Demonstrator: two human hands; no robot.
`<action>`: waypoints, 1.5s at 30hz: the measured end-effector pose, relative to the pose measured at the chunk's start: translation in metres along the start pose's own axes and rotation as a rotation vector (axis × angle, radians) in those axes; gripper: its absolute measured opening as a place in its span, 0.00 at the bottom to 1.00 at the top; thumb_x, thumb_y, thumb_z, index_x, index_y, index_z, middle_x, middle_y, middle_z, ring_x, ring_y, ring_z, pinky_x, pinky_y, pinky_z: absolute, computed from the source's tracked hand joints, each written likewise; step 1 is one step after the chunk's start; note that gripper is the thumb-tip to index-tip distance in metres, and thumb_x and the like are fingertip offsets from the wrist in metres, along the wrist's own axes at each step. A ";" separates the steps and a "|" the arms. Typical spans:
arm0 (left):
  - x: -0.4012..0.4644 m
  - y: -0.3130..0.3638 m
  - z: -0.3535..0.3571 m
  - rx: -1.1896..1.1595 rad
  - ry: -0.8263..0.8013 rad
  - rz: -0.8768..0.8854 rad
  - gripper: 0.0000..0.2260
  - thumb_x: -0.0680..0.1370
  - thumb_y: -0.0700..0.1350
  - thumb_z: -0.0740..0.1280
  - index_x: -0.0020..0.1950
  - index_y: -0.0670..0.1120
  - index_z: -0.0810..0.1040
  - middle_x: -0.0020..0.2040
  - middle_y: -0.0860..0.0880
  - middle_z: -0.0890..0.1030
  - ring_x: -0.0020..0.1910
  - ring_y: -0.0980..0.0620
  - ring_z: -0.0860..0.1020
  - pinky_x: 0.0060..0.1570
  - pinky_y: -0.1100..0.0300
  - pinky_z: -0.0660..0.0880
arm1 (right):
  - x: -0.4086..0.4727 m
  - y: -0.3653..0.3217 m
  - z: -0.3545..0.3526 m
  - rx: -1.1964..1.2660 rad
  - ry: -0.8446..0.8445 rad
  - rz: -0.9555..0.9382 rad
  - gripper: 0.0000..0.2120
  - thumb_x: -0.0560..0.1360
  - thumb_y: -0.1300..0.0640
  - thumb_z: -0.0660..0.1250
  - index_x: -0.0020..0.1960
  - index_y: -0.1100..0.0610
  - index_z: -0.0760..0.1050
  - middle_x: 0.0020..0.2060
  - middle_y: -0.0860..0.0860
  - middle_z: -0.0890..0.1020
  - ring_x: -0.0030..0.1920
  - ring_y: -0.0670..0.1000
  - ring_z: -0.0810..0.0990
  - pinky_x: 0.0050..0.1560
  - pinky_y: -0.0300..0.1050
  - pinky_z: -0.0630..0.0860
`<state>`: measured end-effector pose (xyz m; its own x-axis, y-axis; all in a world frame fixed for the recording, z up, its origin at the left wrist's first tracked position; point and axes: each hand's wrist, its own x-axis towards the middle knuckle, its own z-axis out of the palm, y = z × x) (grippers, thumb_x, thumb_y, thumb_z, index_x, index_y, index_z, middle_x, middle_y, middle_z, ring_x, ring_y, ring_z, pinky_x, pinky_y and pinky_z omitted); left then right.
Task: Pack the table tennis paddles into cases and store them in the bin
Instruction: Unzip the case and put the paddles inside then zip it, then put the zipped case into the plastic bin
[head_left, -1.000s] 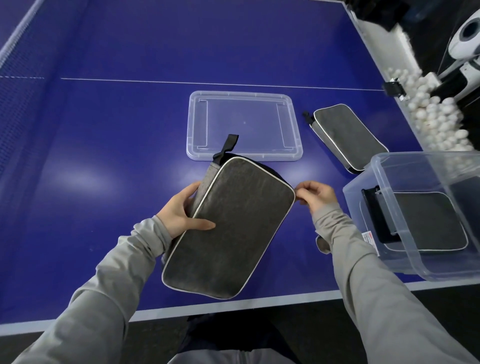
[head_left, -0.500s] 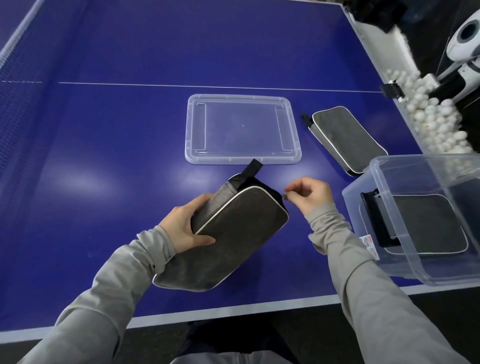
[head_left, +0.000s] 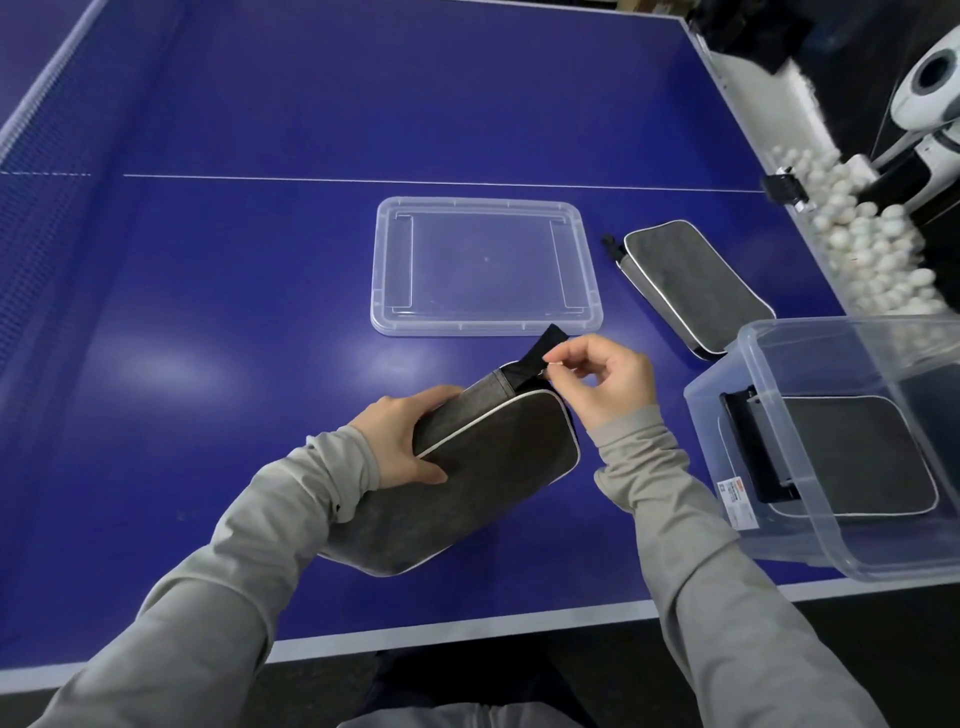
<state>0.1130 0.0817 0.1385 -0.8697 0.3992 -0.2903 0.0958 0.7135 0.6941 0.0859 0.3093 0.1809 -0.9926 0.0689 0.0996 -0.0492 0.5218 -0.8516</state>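
A grey paddle case with white piping lies tilted over the blue table near its front edge. My left hand grips the case's left side, thumb on top. My right hand pinches the small metal zipper pull at the case's far corner, beside its black strap. A second grey case lies flat at the right. A third case lies inside the clear bin at the table's right front corner. No paddle is visible.
The bin's clear lid lies flat in the middle of the table. Many white balls fill a tray past the table's right edge, beside a white machine. The net runs along the left.
The case has been lowered from a steep tilt toward the table. My right hand has run the zipper pull along the case's right edge to the far corner by the strap.
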 end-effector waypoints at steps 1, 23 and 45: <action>0.002 0.002 0.000 0.024 -0.010 0.000 0.38 0.63 0.47 0.77 0.70 0.56 0.66 0.50 0.57 0.79 0.51 0.51 0.79 0.54 0.62 0.71 | -0.002 -0.002 0.002 -0.013 0.000 -0.015 0.09 0.67 0.67 0.69 0.37 0.53 0.80 0.31 0.43 0.79 0.31 0.39 0.75 0.39 0.33 0.74; -0.024 -0.029 0.018 -1.060 0.267 -0.159 0.29 0.58 0.37 0.77 0.57 0.52 0.76 0.47 0.48 0.84 0.47 0.46 0.82 0.44 0.53 0.80 | -0.029 0.048 0.020 0.301 -0.061 0.380 0.24 0.70 0.63 0.71 0.64 0.57 0.68 0.57 0.54 0.74 0.54 0.50 0.75 0.55 0.43 0.73; -0.004 -0.020 0.041 -1.304 0.070 -0.265 0.20 0.63 0.42 0.74 0.52 0.50 0.76 0.41 0.45 0.84 0.35 0.46 0.82 0.33 0.56 0.79 | -0.063 0.051 -0.013 0.307 -0.157 0.492 0.20 0.69 0.60 0.73 0.58 0.51 0.70 0.51 0.47 0.78 0.53 0.47 0.77 0.42 0.28 0.74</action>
<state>0.1348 0.0892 0.0983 -0.8167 0.2762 -0.5067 -0.5753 -0.3211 0.7523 0.1470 0.3426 0.1379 -0.9103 0.1011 -0.4014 0.4137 0.1898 -0.8904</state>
